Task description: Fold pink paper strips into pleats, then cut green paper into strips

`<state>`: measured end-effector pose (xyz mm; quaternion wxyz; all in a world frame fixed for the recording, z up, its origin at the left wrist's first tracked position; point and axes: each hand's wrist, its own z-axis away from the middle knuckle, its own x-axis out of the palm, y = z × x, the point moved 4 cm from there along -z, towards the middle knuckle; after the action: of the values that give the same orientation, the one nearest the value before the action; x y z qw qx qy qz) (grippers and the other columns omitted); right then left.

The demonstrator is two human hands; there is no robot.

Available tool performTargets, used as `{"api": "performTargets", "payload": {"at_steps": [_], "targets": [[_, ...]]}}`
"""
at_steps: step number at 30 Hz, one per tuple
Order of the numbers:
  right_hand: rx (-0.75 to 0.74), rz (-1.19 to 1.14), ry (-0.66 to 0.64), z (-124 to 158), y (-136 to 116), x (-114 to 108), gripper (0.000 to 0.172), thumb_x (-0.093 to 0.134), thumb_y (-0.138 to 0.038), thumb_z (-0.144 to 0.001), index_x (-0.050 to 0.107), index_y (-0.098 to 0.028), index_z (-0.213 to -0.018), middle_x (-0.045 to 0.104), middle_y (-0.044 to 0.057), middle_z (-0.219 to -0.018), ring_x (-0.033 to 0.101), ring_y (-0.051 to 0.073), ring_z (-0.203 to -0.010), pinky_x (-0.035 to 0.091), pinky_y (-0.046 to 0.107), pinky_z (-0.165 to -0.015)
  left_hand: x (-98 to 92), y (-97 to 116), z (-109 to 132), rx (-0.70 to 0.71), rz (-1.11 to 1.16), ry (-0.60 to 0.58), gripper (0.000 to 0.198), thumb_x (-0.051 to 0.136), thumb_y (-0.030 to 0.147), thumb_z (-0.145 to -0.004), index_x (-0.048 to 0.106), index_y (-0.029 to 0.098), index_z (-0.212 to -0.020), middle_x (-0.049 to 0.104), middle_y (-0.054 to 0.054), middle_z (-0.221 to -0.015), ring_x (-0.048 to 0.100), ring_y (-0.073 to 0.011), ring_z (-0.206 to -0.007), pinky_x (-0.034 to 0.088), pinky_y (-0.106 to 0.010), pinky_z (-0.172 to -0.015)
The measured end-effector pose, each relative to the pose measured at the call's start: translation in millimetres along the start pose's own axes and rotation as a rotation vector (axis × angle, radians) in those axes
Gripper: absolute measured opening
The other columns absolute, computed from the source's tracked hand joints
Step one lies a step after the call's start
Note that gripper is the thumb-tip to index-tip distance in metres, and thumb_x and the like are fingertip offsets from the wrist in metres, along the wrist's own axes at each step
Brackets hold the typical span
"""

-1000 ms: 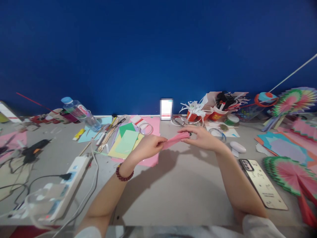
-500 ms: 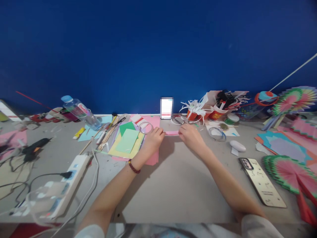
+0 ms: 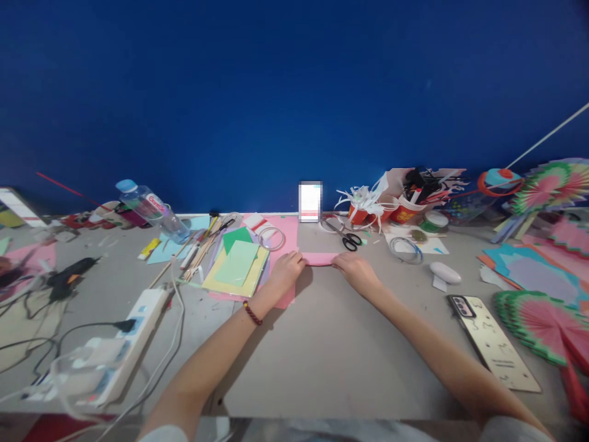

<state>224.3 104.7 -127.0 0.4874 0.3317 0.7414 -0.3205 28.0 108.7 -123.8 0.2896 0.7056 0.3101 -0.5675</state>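
A narrow strip of pink paper (image 3: pixel 319 259) stretches between my two hands above the grey table. My left hand (image 3: pixel 288 270) grips its left end, fingers closed, over the edge of a larger pink sheet (image 3: pixel 288 230). At the strip's right end, my right hand (image 3: pixel 358 271) has its fingers pinched on the paper. Just beyond the right hand lie scissors (image 3: pixel 350 240) with black handles. Left of my left hand is a stack of coloured paper, a light green sheet (image 3: pixel 237 263) on top. My fingertips partly hide the strip's ends.
Behind the strip stands a small bright screen (image 3: pixel 310 202) against the blue wall. A plastic bottle (image 3: pixel 151 209) leans at left, near a power strip (image 3: pixel 131 350) with cables. Red cups (image 3: pixel 407 212), a phone (image 3: pixel 494 344) and pleated paper fans (image 3: pixel 538 325) are at right.
Both hands have come slightly nearer to me with the pink strip, and more of its face shows. The scissors' black handles, formerly behind my right hand, are now visible.
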Motion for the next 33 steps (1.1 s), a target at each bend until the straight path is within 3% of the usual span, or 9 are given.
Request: {"api": "performTargets", "payload": {"at_steps": [4, 7, 10, 15, 24, 33], "targets": [[0.061, -0.127, 0.005, -3.3, 8.5, -4.3, 0.019, 0.052, -0.014, -0.090, 0.070, -0.019, -0.093, 0.074, 0.007, -0.093, 0.065, 0.019, -0.088, 0.046, 0.028, -0.079, -5.7, -7.5, 0.0, -0.049, 0.173, 0.056, 0.023, 0.050, 0.009, -0.090, 0.067, 0.019, -0.102, 0.065, -0.006, -0.091, 0.060, -0.0190, -0.089, 0.046, -0.031, -0.079], [0.127, -0.199, 0.031, -7.0, 12.8, -5.2, 0.019, 0.051, -0.017, -0.091, 0.069, -0.018, -0.097, 0.074, 0.008, -0.091, 0.066, 0.020, -0.084, 0.048, 0.029, -0.075, -9.6, -13.2, -1.6, -0.108, 0.360, 0.116, 0.021, 0.046, 0.013, -0.093, 0.066, 0.017, -0.097, 0.066, -0.005, -0.089, 0.061, -0.0180, -0.086, 0.046, -0.030, -0.078], [0.176, -0.260, 0.060, -9.6, 17.1, -2.9, 0.019, 0.050, -0.018, -0.091, 0.068, -0.017, -0.094, 0.073, 0.008, -0.085, 0.066, 0.020, -0.077, 0.050, 0.030, -0.070, -9.9, -17.3, -4.5, -0.139, 0.388, 0.137, 0.018, 0.046, 0.015, -0.094, 0.064, 0.017, -0.096, 0.066, -0.004, -0.092, 0.061, -0.0168, -0.086, 0.046, -0.029, -0.077], [0.158, -0.357, 0.094, -10.7, 21.9, 0.4, 0.020, 0.049, -0.019, -0.090, 0.069, -0.018, -0.090, 0.072, 0.008, -0.094, 0.066, 0.020, -0.088, 0.052, 0.032, -0.077, -6.8, -23.5, -7.5, -0.156, 0.446, 0.159, 0.021, 0.047, 0.021, -0.095, 0.068, 0.018, -0.092, 0.063, -0.004, -0.095, 0.061, -0.0143, -0.087, 0.046, -0.026, -0.076], [0.051, -0.283, 0.079, -2.4, 24.3, 0.4, 0.023, 0.051, -0.024, -0.092, 0.072, -0.017, -0.097, 0.069, 0.012, -0.099, 0.063, 0.023, -0.093, 0.052, 0.039, -0.085, -11.4, -27.8, -6.5, -0.026, 0.315, 0.165, 0.020, 0.053, 0.025, -0.093, 0.071, 0.018, -0.094, 0.065, -0.006, -0.090, 0.058, -0.0175, -0.089, 0.046, -0.029, -0.077], [0.015, -0.129, 0.045, 1.0, 17.7, -1.5, 0.024, 0.045, -0.019, -0.095, 0.069, -0.018, -0.099, 0.071, 0.011, -0.099, 0.064, 0.022, -0.094, 0.052, 0.036, -0.085, -7.9, -30.7, -3.8, 0.011, 0.251, 0.152, 0.019, 0.053, 0.024, -0.093, 0.070, 0.017, -0.092, 0.069, -0.006, -0.091, 0.061, -0.0183, -0.088, 0.045, -0.032, -0.078]]}}
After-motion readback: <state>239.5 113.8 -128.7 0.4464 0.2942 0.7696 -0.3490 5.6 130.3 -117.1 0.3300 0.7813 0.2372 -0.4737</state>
